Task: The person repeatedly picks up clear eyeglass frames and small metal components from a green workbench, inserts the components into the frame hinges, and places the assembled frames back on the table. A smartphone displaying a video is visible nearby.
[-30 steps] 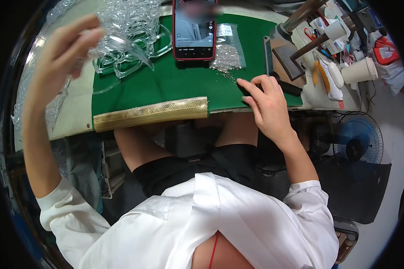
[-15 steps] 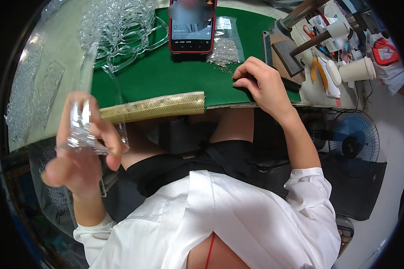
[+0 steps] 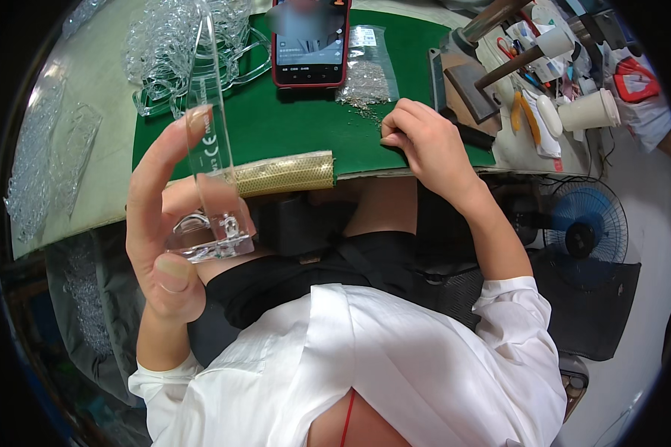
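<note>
The left hand (image 3: 164, 223) holds a clear plastic piece (image 3: 210, 141) up off the desk (image 3: 104, 97), fingers closed lightly round its clip end, thumb below; its long axis runs nearly upright, the narrow end pointing away toward the pile of clear parts (image 3: 179, 45); the right hand (image 3: 425, 141) rests well apart on the green mat (image 3: 291, 127), fingers curled, pinching something too small to tell, beside the bag of small bits (image 3: 367, 67); the left is nearer the piece.
</note>
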Demonstrator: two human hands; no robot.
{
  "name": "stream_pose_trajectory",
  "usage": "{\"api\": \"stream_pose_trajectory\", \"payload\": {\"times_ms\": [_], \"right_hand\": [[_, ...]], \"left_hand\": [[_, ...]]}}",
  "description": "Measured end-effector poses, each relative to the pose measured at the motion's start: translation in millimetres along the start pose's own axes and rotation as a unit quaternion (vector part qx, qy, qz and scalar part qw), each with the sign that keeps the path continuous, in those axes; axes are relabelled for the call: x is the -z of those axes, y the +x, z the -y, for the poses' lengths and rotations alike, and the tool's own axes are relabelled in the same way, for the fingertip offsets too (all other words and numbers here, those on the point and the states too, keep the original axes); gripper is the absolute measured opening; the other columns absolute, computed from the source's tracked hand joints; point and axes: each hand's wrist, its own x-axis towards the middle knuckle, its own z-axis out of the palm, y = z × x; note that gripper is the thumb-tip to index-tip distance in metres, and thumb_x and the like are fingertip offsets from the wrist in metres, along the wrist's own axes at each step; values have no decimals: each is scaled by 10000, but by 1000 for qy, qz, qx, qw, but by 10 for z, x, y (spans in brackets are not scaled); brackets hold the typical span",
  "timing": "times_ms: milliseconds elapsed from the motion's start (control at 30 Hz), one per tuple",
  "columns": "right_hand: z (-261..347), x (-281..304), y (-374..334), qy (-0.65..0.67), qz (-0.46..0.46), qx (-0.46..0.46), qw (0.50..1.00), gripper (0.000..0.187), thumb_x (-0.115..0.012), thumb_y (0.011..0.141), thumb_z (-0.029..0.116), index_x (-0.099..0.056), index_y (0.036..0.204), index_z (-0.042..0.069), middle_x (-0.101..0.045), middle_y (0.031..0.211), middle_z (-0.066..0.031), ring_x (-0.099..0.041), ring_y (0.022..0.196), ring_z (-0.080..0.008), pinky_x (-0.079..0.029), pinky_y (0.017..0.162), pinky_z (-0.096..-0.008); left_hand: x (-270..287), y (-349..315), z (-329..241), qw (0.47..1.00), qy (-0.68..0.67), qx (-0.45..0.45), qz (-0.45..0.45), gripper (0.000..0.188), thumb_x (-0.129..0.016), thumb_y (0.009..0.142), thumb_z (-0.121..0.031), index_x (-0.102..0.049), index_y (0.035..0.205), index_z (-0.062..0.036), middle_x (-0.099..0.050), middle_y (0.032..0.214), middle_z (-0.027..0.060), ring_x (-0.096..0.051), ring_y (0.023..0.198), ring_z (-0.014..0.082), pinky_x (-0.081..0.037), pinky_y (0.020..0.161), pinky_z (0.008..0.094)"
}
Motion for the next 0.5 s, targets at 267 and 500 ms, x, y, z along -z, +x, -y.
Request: {"api": "stream_pose_trajectory", "payload": {"times_ms": [267,500], "right_hand": [[-15,167,-64,232,-54,-38,971,65,-522,854,53,-502,815,5,-496,793,-92,-506,714,-204,-414,658,-279],[533,785,31,156,-167,191,955,203,-689,780,204,-600,773,22,-540,766,-65,-519,675,-195,-396,574,-273]], "left_hand": [[-388,208,-1,988,-91,-57,110,1038,-593,742,-693,-288,1391,58,-505,1278,225,-594,632,115,-469,567,234],[-885,371,-19,980,-94,-35,172,838,-826,659,-161,-402,1365,-6,-550,1307,114,-549,603,89,-453,578,222]]}}
